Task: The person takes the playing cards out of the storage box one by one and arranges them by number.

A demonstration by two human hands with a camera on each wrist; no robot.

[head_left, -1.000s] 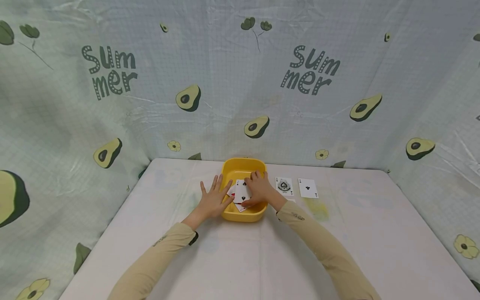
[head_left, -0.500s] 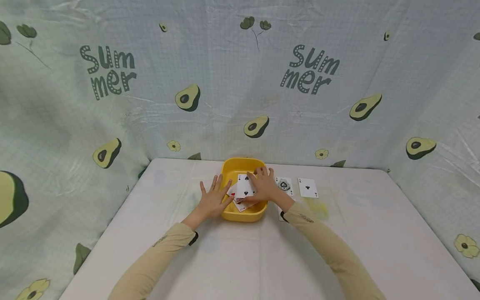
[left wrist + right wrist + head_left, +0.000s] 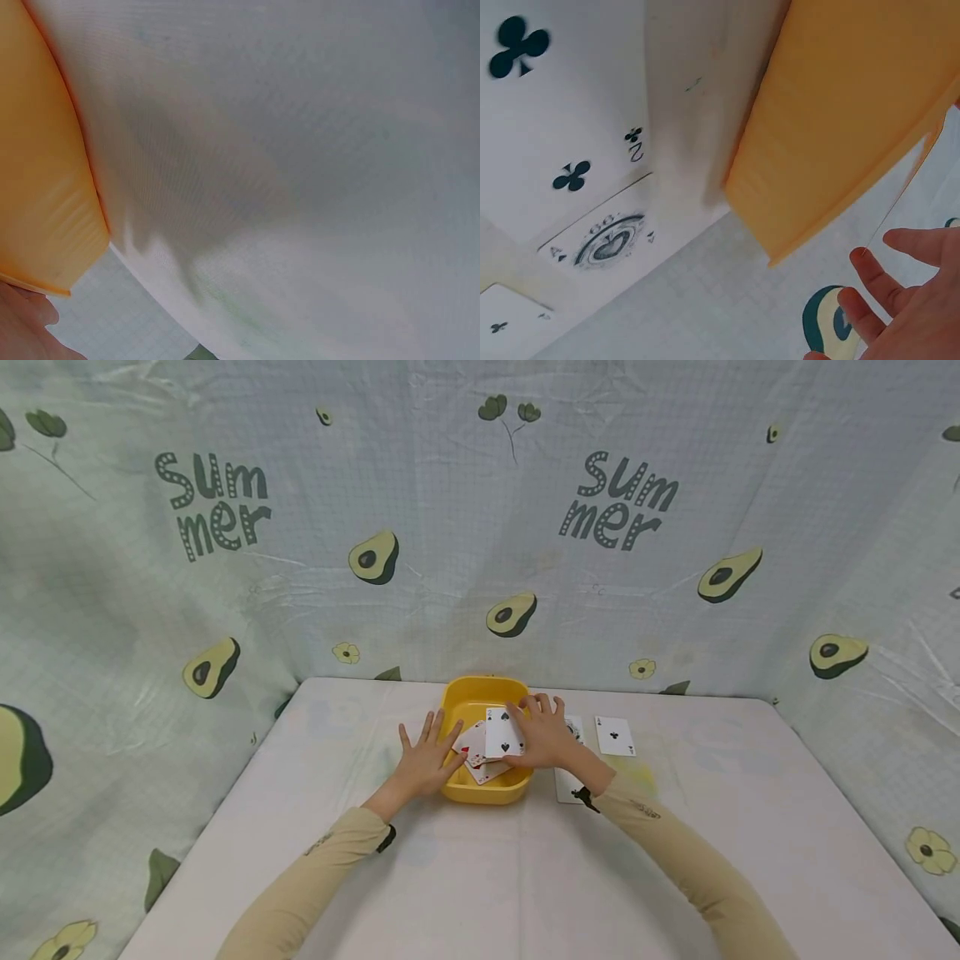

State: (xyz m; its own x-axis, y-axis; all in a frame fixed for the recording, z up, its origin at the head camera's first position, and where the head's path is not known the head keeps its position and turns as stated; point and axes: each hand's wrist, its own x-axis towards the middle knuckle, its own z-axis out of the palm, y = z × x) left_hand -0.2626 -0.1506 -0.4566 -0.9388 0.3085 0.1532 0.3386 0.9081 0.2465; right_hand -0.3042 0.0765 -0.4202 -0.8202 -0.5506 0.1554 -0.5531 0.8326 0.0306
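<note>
A yellow plastic box (image 3: 487, 794) stands on the table with loose playing cards (image 3: 472, 742) inside, some with red marks. My left hand (image 3: 423, 768) rests at its left rim with fingers spread and straight. Over the right part of the box, my right hand (image 3: 551, 737) pinches a spade playing card (image 3: 497, 733) at its right edge between thumb and forefinger; other fingers stand away from it. In the right wrist view, part of the right hand (image 3: 907, 300) shows beyond the yellow box (image 3: 847, 127), the held card mostly hidden.
Right of the box lie a two of clubs (image 3: 570, 112), an ace of spades (image 3: 611, 241) and an ace of clubs (image 3: 615, 737). The right forearm partly covers the nearer two. A patterned cloth (image 3: 450, 485) hangs behind the table (image 3: 465, 885).
My right hand has moved right, lifting the spade card off the pile and toward the box's right side. More of the red cards beneath shows. The left hand has stayed put.
</note>
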